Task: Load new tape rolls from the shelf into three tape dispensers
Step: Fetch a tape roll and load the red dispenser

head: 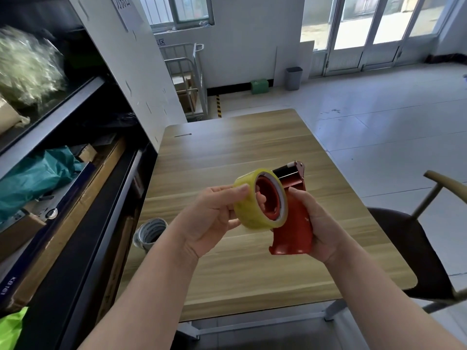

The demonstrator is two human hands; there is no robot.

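L hand (212, 218) grips tape roll (252, 200) | R hand (318, 223) holds dispenser (293, 218) | roll on hub, tape unthreaded | other dispensers unseen

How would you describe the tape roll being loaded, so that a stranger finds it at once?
Look above the light wooden table, where two hands meet. The left hand grips a yellowish see-through tape roll around the hub of a red plastic tape dispenser that the right hand holds. Unlike the pale grey-white rolls stacked by the dark shelf, it is yellow and held up.
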